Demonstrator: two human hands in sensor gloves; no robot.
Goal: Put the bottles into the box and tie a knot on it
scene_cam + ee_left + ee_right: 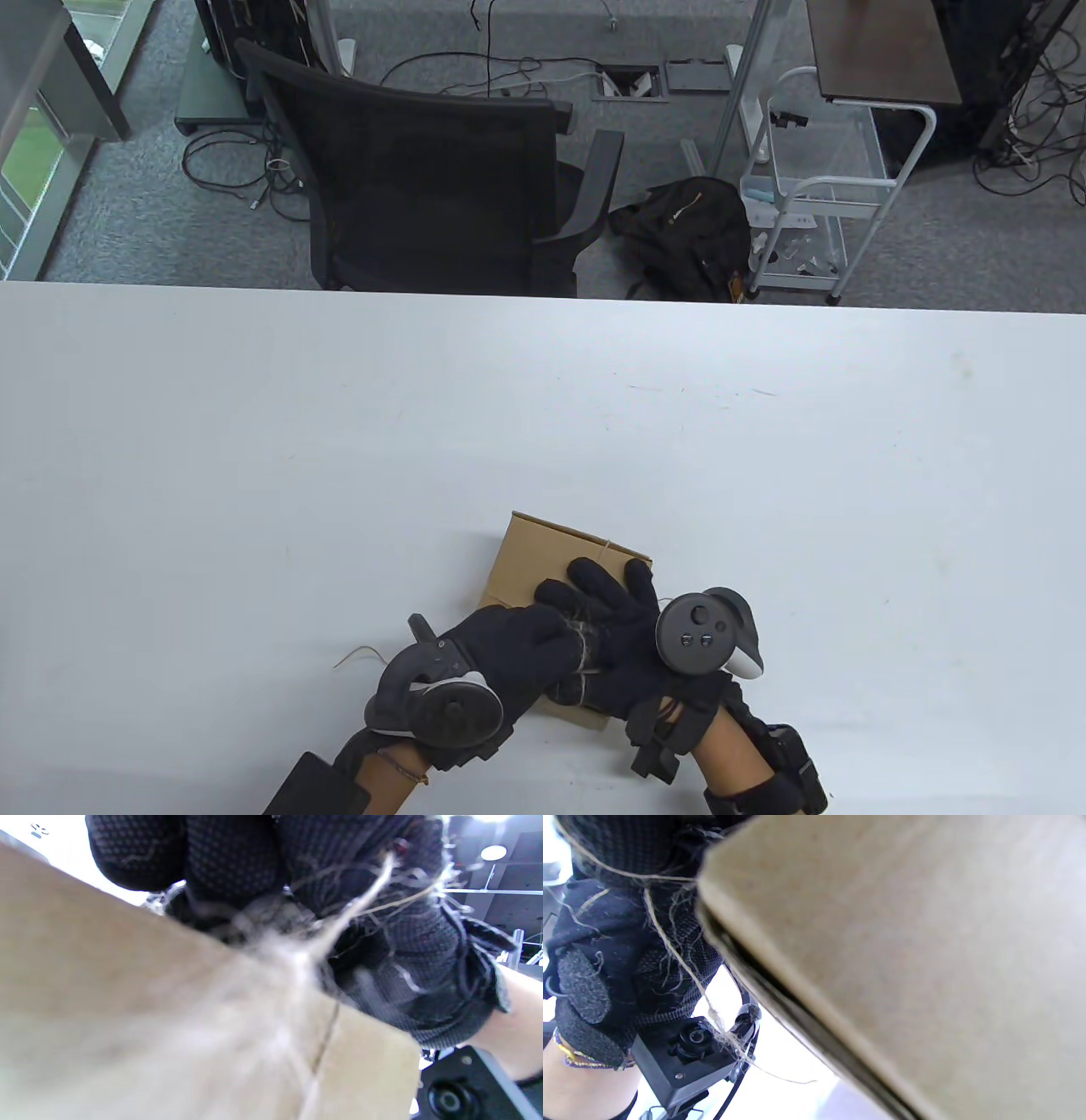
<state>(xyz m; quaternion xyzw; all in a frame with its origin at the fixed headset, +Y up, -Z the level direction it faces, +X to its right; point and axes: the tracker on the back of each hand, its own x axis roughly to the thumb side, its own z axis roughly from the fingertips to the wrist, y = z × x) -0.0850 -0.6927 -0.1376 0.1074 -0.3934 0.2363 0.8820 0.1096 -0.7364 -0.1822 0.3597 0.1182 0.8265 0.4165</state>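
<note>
A brown cardboard box (543,569) sits closed on the white table (254,441), near the front edge and a little right of centre. Both gloved hands rest on its near side. The left hand (517,645) has its fingers curled around frayed twine (577,632) at the box's top. The right hand (619,620) lies across the lid with fingers stretched toward the far left; whether its thumb pinches the twine I cannot tell. A thin strand (361,654) trails onto the table, left of the hands.
</note>
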